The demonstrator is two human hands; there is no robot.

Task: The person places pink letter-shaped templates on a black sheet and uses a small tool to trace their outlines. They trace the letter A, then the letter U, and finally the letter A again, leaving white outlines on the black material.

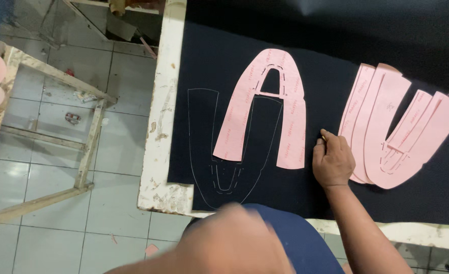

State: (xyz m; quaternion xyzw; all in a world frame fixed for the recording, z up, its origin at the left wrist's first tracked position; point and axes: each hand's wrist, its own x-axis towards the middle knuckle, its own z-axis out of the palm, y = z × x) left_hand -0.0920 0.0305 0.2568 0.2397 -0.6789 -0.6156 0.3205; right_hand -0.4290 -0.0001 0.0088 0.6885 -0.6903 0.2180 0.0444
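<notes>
The right hand rests on the dark fabric spread over the white counter. Its grip is closed on a small marking tool, the tip just visible above the fingers, near the right leg of the pink template. That template lies flat on the fabric, apparently so its edge can guide a line; it overlaps a drawn U-shaped outline to its left. A stack of pink templates lies just right of the hand, kept within reach. The left hand is a blur at the lower edge; its grip cannot be judged.
</notes>
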